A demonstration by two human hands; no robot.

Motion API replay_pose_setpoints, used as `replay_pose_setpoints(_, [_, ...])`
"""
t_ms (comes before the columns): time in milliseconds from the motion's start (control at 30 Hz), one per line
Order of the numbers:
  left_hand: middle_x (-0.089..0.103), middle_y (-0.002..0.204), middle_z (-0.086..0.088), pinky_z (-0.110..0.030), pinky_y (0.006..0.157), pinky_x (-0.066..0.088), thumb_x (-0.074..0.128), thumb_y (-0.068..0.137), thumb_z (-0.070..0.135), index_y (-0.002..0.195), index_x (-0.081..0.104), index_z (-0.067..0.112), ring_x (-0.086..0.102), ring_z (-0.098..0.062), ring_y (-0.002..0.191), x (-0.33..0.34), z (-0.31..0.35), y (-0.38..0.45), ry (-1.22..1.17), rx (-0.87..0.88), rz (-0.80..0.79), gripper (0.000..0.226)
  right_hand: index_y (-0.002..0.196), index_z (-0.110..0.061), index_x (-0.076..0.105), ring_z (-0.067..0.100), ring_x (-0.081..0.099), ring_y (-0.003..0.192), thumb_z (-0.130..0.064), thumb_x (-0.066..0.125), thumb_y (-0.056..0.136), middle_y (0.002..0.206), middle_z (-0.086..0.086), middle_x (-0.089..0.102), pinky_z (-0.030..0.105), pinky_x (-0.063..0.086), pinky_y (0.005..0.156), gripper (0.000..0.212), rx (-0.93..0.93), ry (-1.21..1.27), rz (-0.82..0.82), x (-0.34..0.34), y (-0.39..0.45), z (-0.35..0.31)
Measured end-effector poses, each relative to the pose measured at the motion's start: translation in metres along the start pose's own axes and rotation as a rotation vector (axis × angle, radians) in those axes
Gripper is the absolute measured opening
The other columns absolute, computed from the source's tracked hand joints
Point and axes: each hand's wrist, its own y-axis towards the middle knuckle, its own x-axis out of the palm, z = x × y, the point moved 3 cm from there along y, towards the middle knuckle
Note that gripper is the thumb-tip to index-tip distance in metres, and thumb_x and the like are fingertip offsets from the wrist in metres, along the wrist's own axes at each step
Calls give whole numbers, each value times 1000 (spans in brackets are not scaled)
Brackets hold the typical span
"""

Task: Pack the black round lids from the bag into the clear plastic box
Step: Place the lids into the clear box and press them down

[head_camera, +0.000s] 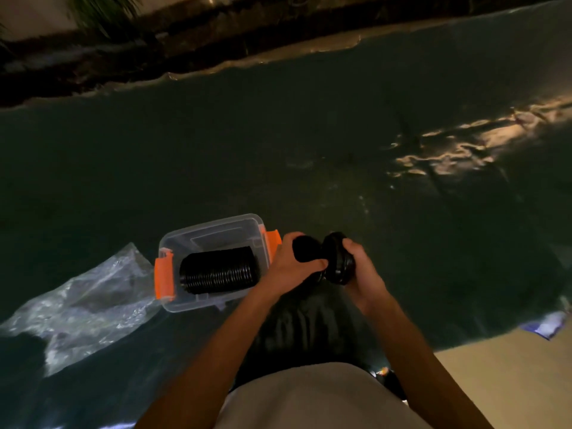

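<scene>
A clear plastic box [185, 239] with orange latches sits on the dark floor covering, left of my hands. Inside it lies a long row of black round lids [218, 270] stacked on edge. My left hand [291, 264] grips a few black lids [305, 247] just right of the box. My right hand [360, 267] holds another small stack of black lids [337, 258], touching the left hand's stack. A crumpled clear plastic bag [83, 305] lies flat to the left of the box.
A dark green sheet [278, 150] covers the floor, with a bright light reflection [464, 144] at the right. A dark wall base runs along the top. Bare tan floor [510, 376] shows at the lower right, beside a small blue-white scrap [544, 326].
</scene>
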Motion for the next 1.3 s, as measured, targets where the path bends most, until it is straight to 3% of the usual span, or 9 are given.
replay_pose_setpoints(67, [54,106,4,-41,92,51,79,70,27,104,46,27,54,-18,107,-2,-7,-14,-57,-40,2,48,116,-13,63,21,70,90,-44,66,66,108,12,69,31,57,66,58,44,2,-7,-2,-8,7])
replay_pose_setpoints(200, [55,91,10,-14,70,43,75,73,36,94,48,25,54,-9,91,-4,-15,-32,28,-40,83,36,106,-14,70,21,72,89,-50,79,49,100,11,74,29,57,62,68,92,29,-61,-4,-16,20])
replay_pose_setpoints(400, [57,89,-6,-27,71,41,76,74,27,89,51,9,55,-19,84,-7,-26,-45,71,-96,149,34,109,-11,69,22,71,90,-41,70,66,99,10,75,29,58,65,52,55,69,-29,-7,-34,24])
replay_pose_setpoints(533, [55,85,-3,-17,56,35,71,77,20,82,50,14,52,-17,79,-17,-29,-51,110,-106,235,22,118,-18,61,8,64,101,-14,58,88,109,0,66,27,53,83,30,-292,-448,127,-6,-44,6])
replay_pose_setpoints(600, [55,81,-1,-19,54,31,70,78,21,79,49,17,52,-16,78,-18,-28,-53,137,-104,272,21,122,-22,56,6,59,108,-11,65,85,119,2,60,24,47,91,40,-451,-753,81,3,-54,1])
replay_pose_setpoints(867, [66,99,-23,-35,73,45,49,87,6,94,60,2,61,-35,94,-19,-22,-58,162,-75,251,13,135,-35,34,-2,26,119,-54,62,67,137,-10,34,17,26,95,76,-702,-1431,-99,48,-74,20])
replay_pose_setpoints(1033, [63,100,-14,-24,44,51,38,95,14,108,59,11,61,-22,78,-22,-14,-68,-278,-246,36,24,136,-29,38,10,32,128,-46,69,70,139,-6,37,22,29,100,74,-670,-1409,-102,50,-71,16])
replay_pose_setpoints(1200, [59,115,-14,-32,61,58,36,97,20,124,50,11,60,-25,96,-25,-7,-84,-615,-217,-176,32,137,-29,38,12,36,128,-44,69,71,139,-4,39,24,30,102,74,-639,-1361,-78,47,-65,11])
replay_pose_setpoints(1300, [58,121,-16,-31,63,59,38,98,24,127,50,12,63,-23,97,-27,-7,-87,-543,-137,-105,33,137,-28,37,13,35,128,-53,65,71,139,-3,39,24,30,102,77,-643,-1384,-98,47,-64,14])
